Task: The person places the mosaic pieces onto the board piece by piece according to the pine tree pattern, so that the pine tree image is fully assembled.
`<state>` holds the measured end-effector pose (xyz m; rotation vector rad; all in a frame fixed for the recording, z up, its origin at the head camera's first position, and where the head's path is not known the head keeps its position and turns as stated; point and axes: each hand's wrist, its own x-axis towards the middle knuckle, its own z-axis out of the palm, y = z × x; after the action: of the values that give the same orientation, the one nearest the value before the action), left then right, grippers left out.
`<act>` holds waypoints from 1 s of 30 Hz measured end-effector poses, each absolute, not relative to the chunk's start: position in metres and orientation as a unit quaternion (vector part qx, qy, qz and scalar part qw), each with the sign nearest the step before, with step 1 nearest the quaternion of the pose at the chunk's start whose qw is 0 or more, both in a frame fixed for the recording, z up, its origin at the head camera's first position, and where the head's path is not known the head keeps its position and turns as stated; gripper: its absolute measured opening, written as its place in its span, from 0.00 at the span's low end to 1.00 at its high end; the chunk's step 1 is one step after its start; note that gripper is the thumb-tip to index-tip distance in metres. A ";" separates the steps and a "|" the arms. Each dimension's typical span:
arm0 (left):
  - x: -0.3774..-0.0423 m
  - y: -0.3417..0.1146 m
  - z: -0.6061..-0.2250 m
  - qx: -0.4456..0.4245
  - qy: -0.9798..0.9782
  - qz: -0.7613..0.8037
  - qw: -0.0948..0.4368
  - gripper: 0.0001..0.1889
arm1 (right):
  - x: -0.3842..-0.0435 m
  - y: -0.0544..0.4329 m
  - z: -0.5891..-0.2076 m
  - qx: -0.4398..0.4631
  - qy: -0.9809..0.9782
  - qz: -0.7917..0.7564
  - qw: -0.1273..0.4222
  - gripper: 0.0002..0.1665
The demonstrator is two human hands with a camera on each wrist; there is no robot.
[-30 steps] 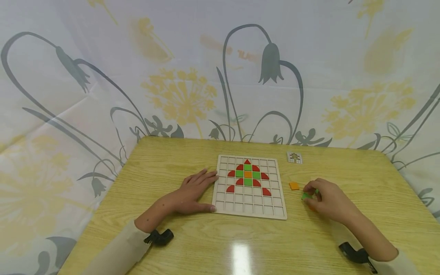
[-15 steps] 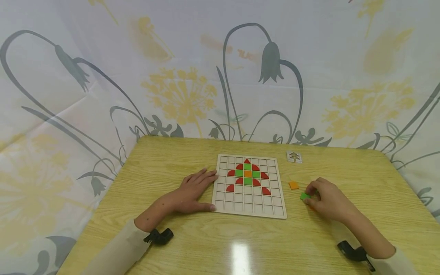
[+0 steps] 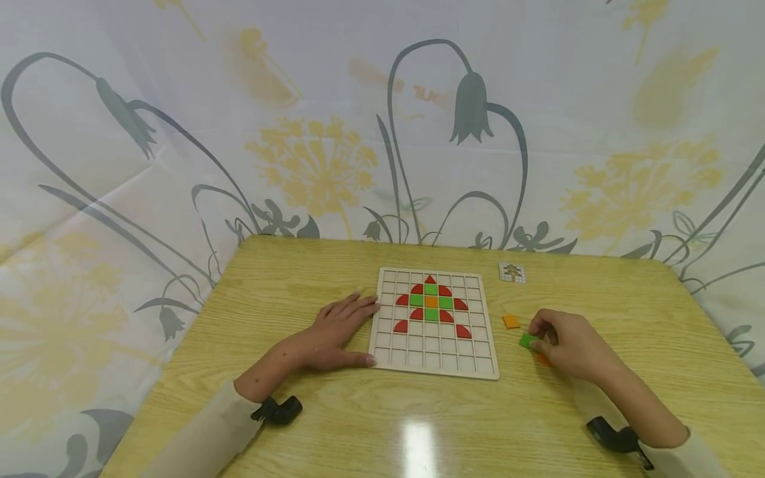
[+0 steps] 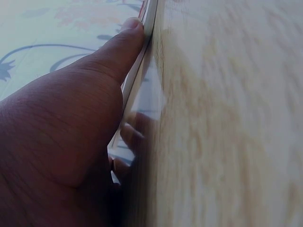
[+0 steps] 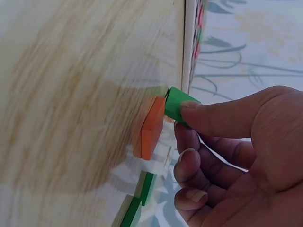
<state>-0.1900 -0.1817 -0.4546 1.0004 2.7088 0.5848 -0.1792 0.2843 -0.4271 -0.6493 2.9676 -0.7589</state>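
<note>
My right hand [image 3: 574, 348] pinches a green square tile [image 3: 526, 340] between thumb and fingers, right of the board. In the right wrist view the green tile [image 5: 175, 105] is lifted at a tilt beside an orange tile [image 5: 152, 128] on the table. Two more green tiles [image 5: 147, 187] lie near the curled lower fingers. My left hand [image 3: 331, 337] lies with straight fingers spread, fingertips and thumb touching the left edge of the wooden grid board [image 3: 478, 362]. Red, green and orange pieces [image 3: 431, 302] form a tree shape in its cells.
A yellow-orange tile [image 3: 510, 321] lies between the board and my right hand. Behind it sits a small pattern card [image 3: 512, 272] with a tree picture. A flower-printed cloth [image 3: 323, 159] hangs along the back edge of the wooden table [image 3: 287, 265].
My right hand has shifted slightly left, bringing the pinched green tile a little nearer the board. More of the orange tile below it now shows. My left hand has stayed still.
</note>
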 end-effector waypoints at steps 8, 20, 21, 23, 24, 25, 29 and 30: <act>-0.190 -0.181 -0.455 0.336 0.916 0.194 0.099 0.52 | -0.181 0.275 -0.423 -0.216 0.942 -0.256 0.001 0.07; -0.190 -0.181 -0.454 0.333 0.918 0.193 0.100 0.52 | -0.185 0.246 -0.418 -0.248 0.924 -0.290 0.002 0.06; -0.190 -0.181 -0.454 0.333 0.917 0.193 0.100 0.52 | -0.185 0.243 -0.417 -0.249 0.923 -0.293 0.003 0.06; -0.189 -0.181 -0.454 0.334 0.917 0.194 0.100 0.53 | -0.185 0.237 -0.416 -0.252 0.921 -0.297 0.005 0.06; -0.189 -0.181 -0.454 0.335 0.917 0.194 0.100 0.52 | -0.185 0.235 -0.416 -0.254 0.920 -0.297 0.003 0.07; -0.189 -0.181 -0.454 0.335 0.916 0.195 0.099 0.52 | -0.185 0.233 -0.416 -0.256 0.919 -0.299 0.005 0.06; -0.188 -0.181 -0.454 0.336 0.916 0.196 0.097 0.52 | -0.188 0.226 -0.418 -0.262 0.917 -0.300 0.006 0.07; -0.188 -0.181 -0.454 0.337 0.916 0.196 0.097 0.52 | -0.189 0.224 -0.418 -0.263 0.917 -0.300 0.008 0.07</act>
<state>-0.1883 -0.1807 -0.4535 0.9972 2.7121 0.5813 -0.1887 0.2239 -0.4185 -0.8208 2.8656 -0.9390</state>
